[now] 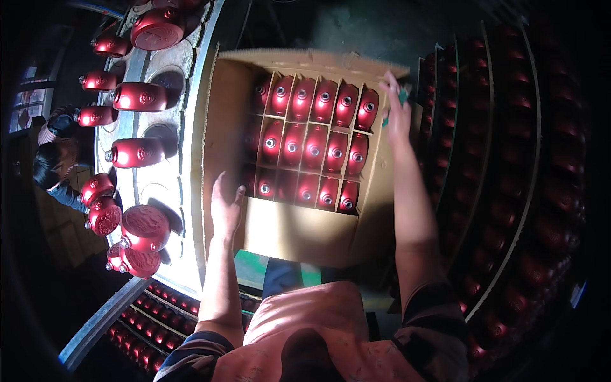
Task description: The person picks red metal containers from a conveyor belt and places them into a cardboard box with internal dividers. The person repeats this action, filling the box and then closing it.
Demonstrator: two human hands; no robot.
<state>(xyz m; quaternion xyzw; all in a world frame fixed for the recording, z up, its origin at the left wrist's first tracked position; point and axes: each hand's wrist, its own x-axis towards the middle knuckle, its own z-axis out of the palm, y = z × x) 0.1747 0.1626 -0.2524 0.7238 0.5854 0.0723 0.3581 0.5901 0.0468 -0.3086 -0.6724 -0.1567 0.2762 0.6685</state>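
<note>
A brown cardboard box [299, 232] stands in front of me with its top flaps spread. Cardboard dividers split it into cells, and glossy red bottles [315, 149] stand upright in them, necks up. My left hand [226, 205] is at the box's near left corner, thumb and fingers apart, with nothing seen in it. At the far right corner, my right hand [398, 114] reaches along the flap with its fingers stretched out. Small green patches show at its fingers; what they are I cannot make out. Shadow dims the leftmost cells.
To the left runs a metal conveyor [181, 137] carrying several red bottles, some lying and some clustered. Beyond it is another person [54, 156]. Racks [490, 191] packed with red bottles curve along the right. More rows of bottles [149, 325] sit at lower left, below a metal rail [105, 318].
</note>
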